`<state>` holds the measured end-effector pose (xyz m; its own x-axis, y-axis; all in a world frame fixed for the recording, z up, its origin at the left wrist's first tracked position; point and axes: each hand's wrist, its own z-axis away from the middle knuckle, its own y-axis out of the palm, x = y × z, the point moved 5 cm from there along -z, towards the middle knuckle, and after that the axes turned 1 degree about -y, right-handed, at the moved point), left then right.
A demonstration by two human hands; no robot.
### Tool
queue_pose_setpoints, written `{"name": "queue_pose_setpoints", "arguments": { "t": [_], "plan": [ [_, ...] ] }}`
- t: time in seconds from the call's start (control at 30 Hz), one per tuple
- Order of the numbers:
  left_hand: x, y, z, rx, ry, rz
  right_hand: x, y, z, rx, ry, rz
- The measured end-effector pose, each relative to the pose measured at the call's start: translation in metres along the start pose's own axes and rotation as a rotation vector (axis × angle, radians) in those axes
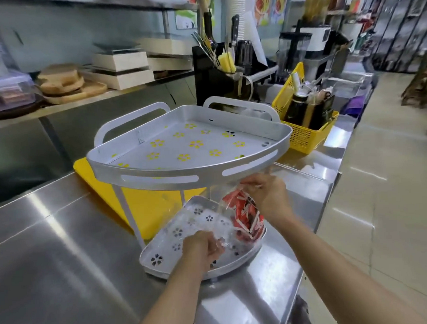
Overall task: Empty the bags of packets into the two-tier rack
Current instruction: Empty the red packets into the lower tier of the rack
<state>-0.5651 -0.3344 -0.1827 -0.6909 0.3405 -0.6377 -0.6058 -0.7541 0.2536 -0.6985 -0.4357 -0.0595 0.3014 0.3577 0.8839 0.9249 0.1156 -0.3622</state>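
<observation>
Bag [220,222] of red packets [246,216] over lower tier [160,250] of two-tier rack [191,172]. Left hand [201,248] fingers curled on one end, right hand [267,193] pinching the other. Risk: packets overshooting the right rim onto worktop [64,241] if tipped fast.

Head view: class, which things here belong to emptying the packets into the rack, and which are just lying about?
Belongs to the job:
two-tier rack
clear bag, held at either end by the left hand and right hand
red packets inside it

Just lying about:
yellow basket
yellow board under the rack
wooden boards on the shelf
black utensil holder
</observation>
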Motion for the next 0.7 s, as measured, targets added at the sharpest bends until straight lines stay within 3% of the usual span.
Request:
{"name": "queue_pose_setpoints", "arguments": {
  "t": [0.07,0.13,0.23,0.3,0.37,0.43,0.53,0.6,0.7],
  "plan": [
    [0.008,0.003,-0.01,0.021,-0.053,-0.176,0.0,0.011,0.004,0.078,-0.05,0.052],
    [0.004,-0.001,-0.017,-0.032,0.016,-0.467,0.001,0.022,0.008,0.142,-0.091,0.082],
    [-0.017,-0.006,-0.019,-0.253,0.326,-1.311,-0.002,0.038,0.009,0.232,-0.08,0.165],
    [-0.026,-0.01,-0.018,-0.432,0.564,-1.585,-0.007,0.046,0.007,0.286,-0.068,0.251],
    [-0.03,-0.007,-0.014,-0.414,0.851,-1.612,-0.012,0.05,0.003,0.304,-0.068,0.313],
    [-0.033,-0.004,-0.013,-0.129,1.008,-1.44,-0.015,0.054,0.0,0.32,-0.04,0.284],
    [-0.037,-0.006,-0.006,0.359,0.734,-0.754,-0.012,0.063,-0.001,0.4,-0.055,0.295],
    [-0.044,-0.002,0.002,0.411,0.708,-0.68,-0.005,0.068,0.0,0.475,-0.103,0.287],
    [-0.061,0.003,0.005,0.243,0.837,-0.741,0.002,0.07,0.005,0.577,-0.177,0.235]
  ]
}}
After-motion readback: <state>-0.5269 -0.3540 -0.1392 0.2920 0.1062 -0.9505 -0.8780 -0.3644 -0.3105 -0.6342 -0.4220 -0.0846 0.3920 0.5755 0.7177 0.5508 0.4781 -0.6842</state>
